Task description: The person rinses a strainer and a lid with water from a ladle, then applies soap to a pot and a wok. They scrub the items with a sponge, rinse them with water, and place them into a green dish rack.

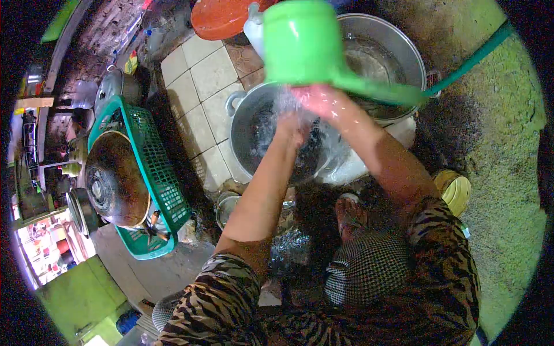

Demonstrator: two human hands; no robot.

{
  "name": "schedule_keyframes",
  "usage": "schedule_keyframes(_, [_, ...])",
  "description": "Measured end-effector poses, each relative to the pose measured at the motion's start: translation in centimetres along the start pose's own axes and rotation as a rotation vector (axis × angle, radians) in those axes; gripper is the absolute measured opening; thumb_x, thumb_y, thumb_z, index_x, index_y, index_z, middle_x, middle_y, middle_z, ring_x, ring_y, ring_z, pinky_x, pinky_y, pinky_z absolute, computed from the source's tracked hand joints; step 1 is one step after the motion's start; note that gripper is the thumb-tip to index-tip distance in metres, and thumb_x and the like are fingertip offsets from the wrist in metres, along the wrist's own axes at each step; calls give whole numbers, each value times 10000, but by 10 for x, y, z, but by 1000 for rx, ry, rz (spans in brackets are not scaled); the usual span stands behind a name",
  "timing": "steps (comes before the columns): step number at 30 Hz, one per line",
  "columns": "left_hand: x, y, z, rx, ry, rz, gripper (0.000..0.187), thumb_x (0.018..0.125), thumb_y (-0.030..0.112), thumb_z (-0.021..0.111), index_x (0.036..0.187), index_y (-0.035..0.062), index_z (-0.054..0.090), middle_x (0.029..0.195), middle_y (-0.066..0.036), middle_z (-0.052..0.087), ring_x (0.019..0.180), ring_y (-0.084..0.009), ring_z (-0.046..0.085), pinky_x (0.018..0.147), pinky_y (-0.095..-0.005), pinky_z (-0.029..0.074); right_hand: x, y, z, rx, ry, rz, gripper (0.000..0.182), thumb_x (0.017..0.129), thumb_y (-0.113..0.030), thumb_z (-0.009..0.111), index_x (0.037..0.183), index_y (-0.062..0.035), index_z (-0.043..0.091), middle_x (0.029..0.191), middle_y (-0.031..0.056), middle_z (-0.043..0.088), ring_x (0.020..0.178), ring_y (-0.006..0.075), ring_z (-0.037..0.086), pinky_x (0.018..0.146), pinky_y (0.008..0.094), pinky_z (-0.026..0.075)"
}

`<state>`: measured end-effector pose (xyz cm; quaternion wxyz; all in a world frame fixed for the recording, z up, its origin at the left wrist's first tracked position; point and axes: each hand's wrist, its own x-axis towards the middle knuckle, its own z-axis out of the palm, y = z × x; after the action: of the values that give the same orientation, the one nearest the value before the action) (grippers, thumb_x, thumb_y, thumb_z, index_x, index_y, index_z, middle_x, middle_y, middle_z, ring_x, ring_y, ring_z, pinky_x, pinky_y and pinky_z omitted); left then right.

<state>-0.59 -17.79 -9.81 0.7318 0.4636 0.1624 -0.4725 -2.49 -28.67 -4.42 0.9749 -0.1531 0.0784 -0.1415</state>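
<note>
A bright green water dipper (pixel 303 43) is tipped over a grey metal pot (pixel 245 144), and water pours from it. My right hand (pixel 320 101) is closed on the dipper where its long handle joins the cup. Beneath the stream, my left hand (pixel 294 128) is inside the pot. Splashing water and blur hide its fingers. Behind the dipper, to the right, stands a larger metal pot (pixel 412 60) with water in it.
At the left, a teal plastic basket (pixel 164 167) holds a dark, round-bottomed wok (pixel 115 179). White tiles (pixel 213 69) lie beside the pots. A green hose (pixel 473 63) runs to the large pot. A red-orange lid (pixel 222 17) is at the top, and a yellowish tin (pixel 456 190) lies at right.
</note>
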Motion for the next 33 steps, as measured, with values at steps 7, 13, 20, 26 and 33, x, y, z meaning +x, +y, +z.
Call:
schedule_keyframes(7, [-44,-30,-93,1243,222,150,451,859,437,507,877,4,630,829,-148,644,776,-319,587,718,-410,432,-128,-60,-29,-1692,-249,570,335,878,-348,535,1030,-52,571,925,90,565,679,148,541,573,332,461])
schedule_keyframes(13, [-80,-68,-125,1700,-121,127,802,839,607,381,1357,7,264,1410,-261,190,1318,-400,154,1071,-431,190,-201,49,-117,-1139,201,536,299,826,-276,604,1047,-82,550,903,61,584,728,152,574,612,296,469])
schedule_keyframes(20, [-74,-44,-137,2229,60,296,821,827,628,334,1403,62,180,1467,-172,93,1360,-333,37,1069,-493,98,-199,53,-72,-533,441,756,369,737,-30,603,1096,-27,517,1020,105,597,907,224,604,822,377,498])
schedule_keyframes(26, [20,-74,-135,1939,472,741,773,815,587,400,1382,83,258,1464,-165,116,1350,-347,86,1063,-513,106,-224,44,-79,-1319,-425,463,323,774,-108,618,1068,13,561,1056,163,585,993,273,567,859,385,464])
schedule_keyframes(33, [55,-46,-115,1950,267,777,734,831,529,427,1360,41,283,1439,-190,173,1331,-351,152,1066,-518,86,-208,13,-50,-1100,-184,664,283,725,-156,644,984,-44,636,984,131,617,950,233,573,800,332,449])
